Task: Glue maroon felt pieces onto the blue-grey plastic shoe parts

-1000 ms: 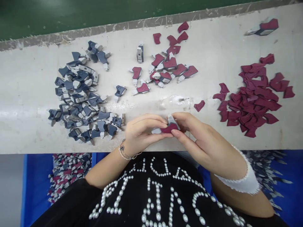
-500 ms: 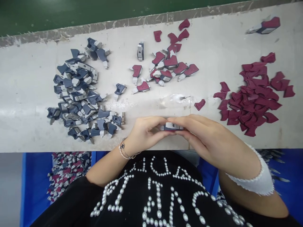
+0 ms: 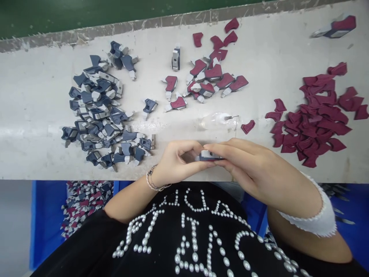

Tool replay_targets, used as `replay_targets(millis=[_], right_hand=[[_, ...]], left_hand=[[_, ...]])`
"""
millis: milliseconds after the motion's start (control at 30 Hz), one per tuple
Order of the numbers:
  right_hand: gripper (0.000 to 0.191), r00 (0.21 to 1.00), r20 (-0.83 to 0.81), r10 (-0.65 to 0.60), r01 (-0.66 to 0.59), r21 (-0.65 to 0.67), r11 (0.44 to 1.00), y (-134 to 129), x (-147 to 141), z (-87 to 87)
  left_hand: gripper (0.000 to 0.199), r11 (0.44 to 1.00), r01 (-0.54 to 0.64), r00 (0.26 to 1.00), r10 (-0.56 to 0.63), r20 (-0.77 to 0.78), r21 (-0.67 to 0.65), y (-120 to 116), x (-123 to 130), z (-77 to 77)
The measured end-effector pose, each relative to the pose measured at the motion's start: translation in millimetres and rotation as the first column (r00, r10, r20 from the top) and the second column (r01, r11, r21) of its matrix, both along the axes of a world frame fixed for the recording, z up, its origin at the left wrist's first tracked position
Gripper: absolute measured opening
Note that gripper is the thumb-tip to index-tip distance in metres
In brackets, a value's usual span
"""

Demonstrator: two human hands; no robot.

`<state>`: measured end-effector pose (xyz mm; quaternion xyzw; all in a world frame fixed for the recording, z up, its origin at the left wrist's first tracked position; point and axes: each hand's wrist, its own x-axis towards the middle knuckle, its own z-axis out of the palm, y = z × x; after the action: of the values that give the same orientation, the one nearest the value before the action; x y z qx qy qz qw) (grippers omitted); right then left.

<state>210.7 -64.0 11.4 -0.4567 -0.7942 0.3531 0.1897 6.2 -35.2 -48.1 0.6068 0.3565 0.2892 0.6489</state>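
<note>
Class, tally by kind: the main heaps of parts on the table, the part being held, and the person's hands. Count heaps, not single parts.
Blue-and-grey heap: 1
Mixed red, blue and grey heap: 1
Red heap: 1
Held part: 1
Hands, left hand and right hand: 2
Total: 6

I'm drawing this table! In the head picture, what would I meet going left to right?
Pile of blue-and-gray parts, lone gray-and-blue part at the back, held gray-and-blue part, nearest lone maroon piece, pile of maroon pieces.
</note>
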Motion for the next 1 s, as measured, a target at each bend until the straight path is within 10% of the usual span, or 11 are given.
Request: replay_targets(millis=[433,733,1000], right_hand=[[0.029,0.999,-0.016,-0.034,0.034,-0.048,0.998,-6,3,-7.2],[0.032,0.99,-0.004,-0.141,0.139,-0.13,0.982,-12,-7,-16.1],[0.018,0.963,0.065,-0.261,0.262,-0.01,0.965,-15,-25,-21.4]], left_hand=[[0.026,0.987,0.132,0.99,-0.127,-0.06,0.093,11,-2,0.9],[0.032,0.979,0.12,0.98,-0.144,-0.139,-0.167,7,1,-2.8],[0.015,0.99,0.14,0.982,-0.135,-0.136,0.033,0,7,-2.4]])
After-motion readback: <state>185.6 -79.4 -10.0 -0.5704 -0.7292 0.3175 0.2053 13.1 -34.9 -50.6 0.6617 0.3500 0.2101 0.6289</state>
